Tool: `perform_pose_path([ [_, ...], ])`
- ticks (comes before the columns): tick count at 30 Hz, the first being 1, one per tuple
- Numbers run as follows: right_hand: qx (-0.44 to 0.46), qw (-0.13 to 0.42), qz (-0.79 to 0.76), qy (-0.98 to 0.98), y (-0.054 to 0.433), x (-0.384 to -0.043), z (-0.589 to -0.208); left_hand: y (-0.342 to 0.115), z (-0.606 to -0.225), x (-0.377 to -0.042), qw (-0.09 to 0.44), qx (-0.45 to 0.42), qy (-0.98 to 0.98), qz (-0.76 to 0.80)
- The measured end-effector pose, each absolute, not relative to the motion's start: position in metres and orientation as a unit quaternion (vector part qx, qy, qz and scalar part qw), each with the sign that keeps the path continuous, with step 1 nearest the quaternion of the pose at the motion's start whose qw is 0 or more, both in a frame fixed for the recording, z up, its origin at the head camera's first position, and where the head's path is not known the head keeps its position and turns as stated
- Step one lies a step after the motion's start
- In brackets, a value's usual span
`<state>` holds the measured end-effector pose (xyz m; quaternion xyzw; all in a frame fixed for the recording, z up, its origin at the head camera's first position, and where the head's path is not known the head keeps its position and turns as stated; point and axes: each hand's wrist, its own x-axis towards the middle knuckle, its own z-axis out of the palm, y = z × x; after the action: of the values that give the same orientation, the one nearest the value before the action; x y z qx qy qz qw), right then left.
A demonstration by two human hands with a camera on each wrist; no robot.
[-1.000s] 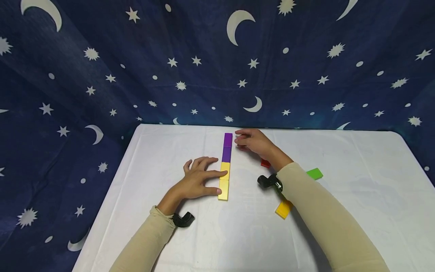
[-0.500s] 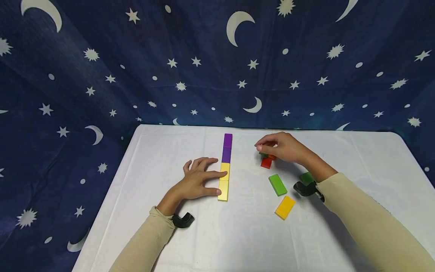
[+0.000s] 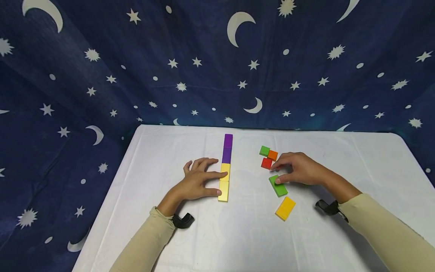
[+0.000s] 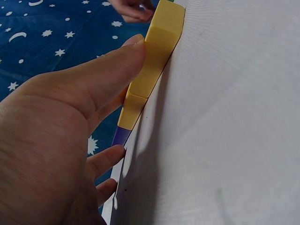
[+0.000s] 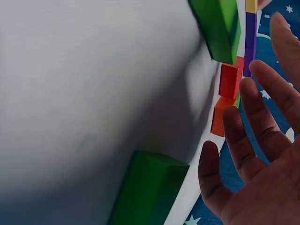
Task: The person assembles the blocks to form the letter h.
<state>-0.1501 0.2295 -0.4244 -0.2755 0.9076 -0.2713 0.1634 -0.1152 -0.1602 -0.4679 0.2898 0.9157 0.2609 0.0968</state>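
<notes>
My left hand point(image 3: 195, 184) touches a straight row on the table with its thumb and index finger. The row has two yellow blocks point(image 3: 223, 190) nearest me and two purple blocks point(image 3: 227, 155) beyond them. In the left wrist view the thumb rests against the near yellow block point(image 4: 161, 35). Fingers loosely bent, my right hand point(image 3: 302, 169) hovers with its thumb at a light green block point(image 3: 279, 189). The right wrist view shows nothing gripped between its spread fingers. A darker green block point(image 5: 150, 187), mostly hidden under that hand in the head view, lies nearby.
Beyond the right hand sit a small green block point(image 3: 264, 150), an orange block point(image 3: 272, 155) and a red block point(image 3: 266, 163), close together. An orange-yellow block point(image 3: 285, 208) lies nearer me. A starry blue cloth point(image 3: 190, 75) hangs behind the white table point(image 3: 170, 139).
My right hand has moved from beside the purple blocks rightward and nearer me, to the light green block. The small green and orange blocks are uncovered. The left hand stays put.
</notes>
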Motion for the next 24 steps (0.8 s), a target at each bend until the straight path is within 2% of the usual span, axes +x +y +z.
perform_pose_path([
  [8, -0.294, 0.193, -0.230, 0.908, 0.2330, -0.1438, -0.4312, -0.1614, -0.4677, -0.1155, 0.100, 0.288, 0.916, 0.259],
  [24, -0.282, 0.192, -0.241, 0.909, 0.2331, -0.1421, -0.4324, -0.1620, -0.4700, -0.1161, 0.095, 0.290, 0.917, 0.258],
])
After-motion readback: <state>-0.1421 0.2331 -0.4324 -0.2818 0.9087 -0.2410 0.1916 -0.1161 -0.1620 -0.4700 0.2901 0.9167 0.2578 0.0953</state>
